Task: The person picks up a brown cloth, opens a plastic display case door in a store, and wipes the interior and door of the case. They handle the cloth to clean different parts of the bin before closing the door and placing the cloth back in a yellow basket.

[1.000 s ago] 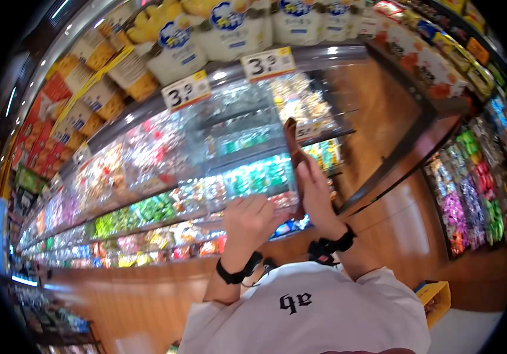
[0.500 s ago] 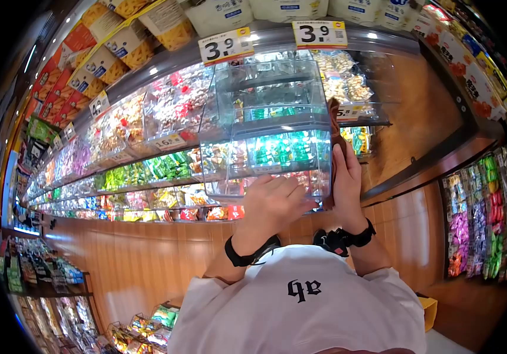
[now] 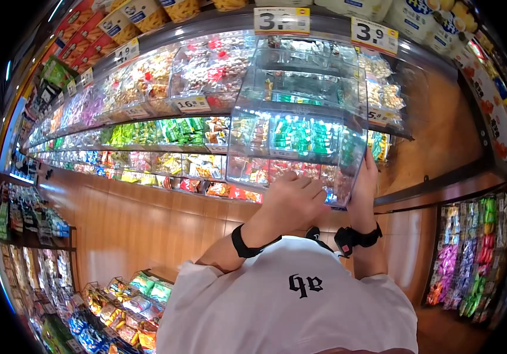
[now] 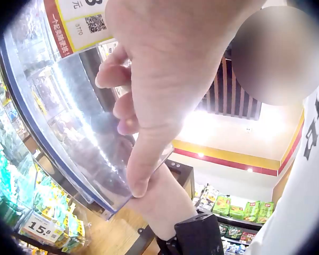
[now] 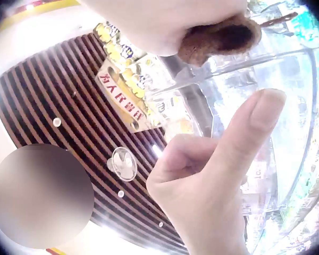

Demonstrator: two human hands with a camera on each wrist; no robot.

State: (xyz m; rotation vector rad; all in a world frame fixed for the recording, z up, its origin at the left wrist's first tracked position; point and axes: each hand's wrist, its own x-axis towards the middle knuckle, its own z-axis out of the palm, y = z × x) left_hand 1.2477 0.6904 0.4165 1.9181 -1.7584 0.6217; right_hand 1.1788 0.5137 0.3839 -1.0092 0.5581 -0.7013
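A clear plastic bin (image 3: 300,111) is tilted in front of the person's chest, with shelves of sweets visible through it. My left hand (image 3: 293,203) grips the near edge of the bin, its thumb (image 4: 141,178) against the plastic in the left wrist view. On the right side of the bin stands my right hand (image 3: 364,186), partly hidden behind the clear wall. A bunched brown cloth (image 5: 218,45) is held by that hand in the right wrist view. Through the clear wall the head view shows none of the cloth.
Tiered shelves of wrapped sweets (image 3: 176,133) run to the left, with price cards (image 3: 374,35) along the upper rail. A brown wooden counter surface (image 3: 442,130) lies to the right. Hanging snack packs (image 3: 466,253) stand far right; a bagged snack rack (image 3: 123,310) is at lower left.
The head view has swung, so the bin and hands sit further right and the upper shelf has slid upward. The brown cloth along the bin's right wall has gone out of sight there.
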